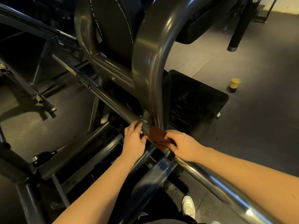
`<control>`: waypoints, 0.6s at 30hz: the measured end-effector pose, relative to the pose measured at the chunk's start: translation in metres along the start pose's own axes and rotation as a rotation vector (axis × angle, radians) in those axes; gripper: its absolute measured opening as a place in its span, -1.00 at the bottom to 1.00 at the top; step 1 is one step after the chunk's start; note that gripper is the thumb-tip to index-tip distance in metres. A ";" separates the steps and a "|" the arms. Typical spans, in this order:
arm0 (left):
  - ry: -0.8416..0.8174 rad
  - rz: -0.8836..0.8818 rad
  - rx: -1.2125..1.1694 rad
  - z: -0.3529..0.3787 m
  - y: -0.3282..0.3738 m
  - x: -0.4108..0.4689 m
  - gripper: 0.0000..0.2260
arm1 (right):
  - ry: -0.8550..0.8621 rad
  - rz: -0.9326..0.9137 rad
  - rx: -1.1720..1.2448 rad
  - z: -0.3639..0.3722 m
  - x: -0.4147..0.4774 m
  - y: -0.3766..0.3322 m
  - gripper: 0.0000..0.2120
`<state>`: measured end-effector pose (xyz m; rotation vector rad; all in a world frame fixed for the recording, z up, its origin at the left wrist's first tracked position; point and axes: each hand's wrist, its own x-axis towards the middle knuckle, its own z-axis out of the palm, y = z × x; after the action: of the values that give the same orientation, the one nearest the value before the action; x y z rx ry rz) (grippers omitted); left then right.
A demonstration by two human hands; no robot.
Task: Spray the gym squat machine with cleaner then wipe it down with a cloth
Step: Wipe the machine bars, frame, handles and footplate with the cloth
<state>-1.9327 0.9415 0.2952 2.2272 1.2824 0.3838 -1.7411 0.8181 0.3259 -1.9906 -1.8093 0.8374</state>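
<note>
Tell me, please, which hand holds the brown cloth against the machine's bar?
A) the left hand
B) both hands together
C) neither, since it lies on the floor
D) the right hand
D: the right hand grips the brown cloth against the bar, while the left hand rests on the bar beside it without touching the cloth.

Open floor lies right of the rail; crossing tubes and the curved frame crowd its left.
</note>
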 end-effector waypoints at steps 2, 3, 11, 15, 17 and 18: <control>0.021 0.037 0.035 0.000 -0.006 0.004 -0.46 | -0.060 0.011 -0.023 -0.005 -0.005 0.000 -0.89; 0.031 0.058 0.062 -0.002 -0.010 0.007 -0.48 | -0.088 0.025 -0.028 -0.010 -0.006 0.000 -0.88; -0.008 0.161 0.127 -0.014 -0.035 0.028 -0.50 | 0.036 0.077 -0.030 0.012 0.039 -0.020 -0.77; -0.015 0.145 0.072 -0.014 -0.038 0.029 -0.43 | -0.005 0.148 0.012 0.013 0.072 -0.028 -0.45; -0.026 0.137 0.067 -0.014 -0.038 0.027 -0.41 | -0.078 0.154 -0.007 0.009 0.078 -0.026 -0.39; -0.036 0.136 0.065 -0.014 -0.038 0.026 -0.40 | -0.101 0.140 -0.022 0.009 0.075 -0.023 -0.39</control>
<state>-1.9532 0.9833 0.2844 2.3730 1.1439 0.3558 -1.7629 0.8935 0.3175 -2.1454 -1.7555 0.9805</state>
